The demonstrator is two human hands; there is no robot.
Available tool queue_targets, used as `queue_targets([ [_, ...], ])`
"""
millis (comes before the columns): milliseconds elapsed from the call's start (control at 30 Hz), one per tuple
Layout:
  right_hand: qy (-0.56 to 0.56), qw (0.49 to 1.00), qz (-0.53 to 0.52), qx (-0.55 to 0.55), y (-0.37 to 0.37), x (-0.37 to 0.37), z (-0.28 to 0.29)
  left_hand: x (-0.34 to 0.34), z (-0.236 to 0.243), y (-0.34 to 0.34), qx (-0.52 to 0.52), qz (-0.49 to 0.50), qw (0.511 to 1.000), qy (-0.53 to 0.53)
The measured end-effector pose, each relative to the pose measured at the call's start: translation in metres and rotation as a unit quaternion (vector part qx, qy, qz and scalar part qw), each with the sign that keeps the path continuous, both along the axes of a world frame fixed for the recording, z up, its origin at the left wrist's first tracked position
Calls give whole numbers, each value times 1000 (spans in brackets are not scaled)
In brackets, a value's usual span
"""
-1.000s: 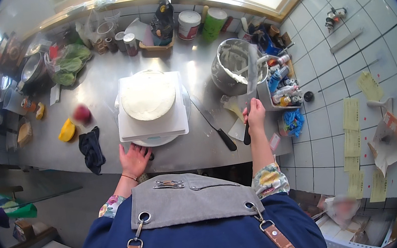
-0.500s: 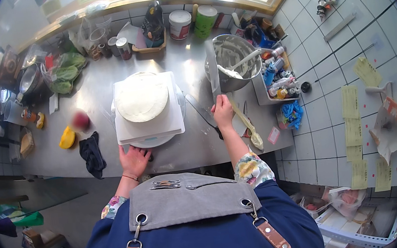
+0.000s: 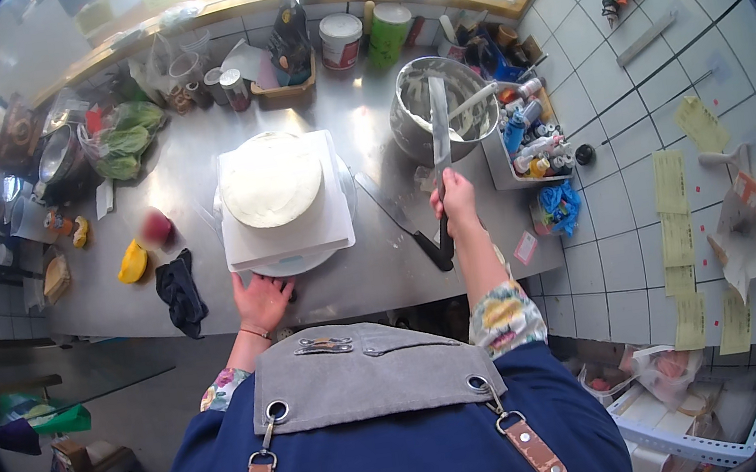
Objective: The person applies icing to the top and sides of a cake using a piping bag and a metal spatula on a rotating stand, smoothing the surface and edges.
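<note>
In front of me a round white-frosted cake (image 3: 272,181) sits on a square white board (image 3: 288,242), on top of a round turntable (image 3: 300,263). My left hand (image 3: 262,297) is open, fingers spread at the turntable's near edge. In my right hand (image 3: 455,199) is the black handle of an icing spatula (image 3: 439,109). Its long blade points away from me, above the near rim of a metal mixing bowl (image 3: 410,131). White cream coats the bowl's inside, where a pale-handled spatula (image 3: 477,106) leans. Between turntable and right hand lies a long black-handled knife (image 3: 386,204).
Right of the bowl stands a bin of small bottles (image 3: 534,149). A dark cloth (image 3: 181,293), a yellow object (image 3: 132,262) and a blurred red object (image 3: 156,229) lie at left. Tubs (image 3: 341,42) and bagged greens (image 3: 125,140) line the back. A tiled wall (image 3: 616,195) bounds the right.
My right hand has moved right, bringing the icing spatula from the bowl's left side to over its near rim. My left hand stays by the turntable with its fingers spread wider.
</note>
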State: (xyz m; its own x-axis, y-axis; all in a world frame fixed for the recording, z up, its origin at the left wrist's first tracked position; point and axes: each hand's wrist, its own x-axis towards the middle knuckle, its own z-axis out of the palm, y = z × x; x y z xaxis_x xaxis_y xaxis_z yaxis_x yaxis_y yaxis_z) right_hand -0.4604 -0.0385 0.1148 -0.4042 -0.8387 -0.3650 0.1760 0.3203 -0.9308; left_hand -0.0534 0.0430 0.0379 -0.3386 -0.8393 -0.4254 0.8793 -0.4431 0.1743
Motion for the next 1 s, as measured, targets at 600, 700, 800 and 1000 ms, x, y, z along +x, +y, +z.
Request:
queue_targets([
  [600, 93, 994, -36, -41, 21, -32, 9, -5, 11, -4, 6, -18, 1000, -3],
  [700, 74, 996, -42, -24, -1, -36, 1, -5, 7, -2, 6, -5, 1000, 17],
  [800, 75, 997, -13, -6, 24, -39, -7, -3, 4, 6, 7, 18, 999, 28],
  [1000, 211, 971, -111, -12, 106, -81, -38, -6, 3, 9, 6, 21, 1000, 18],
])
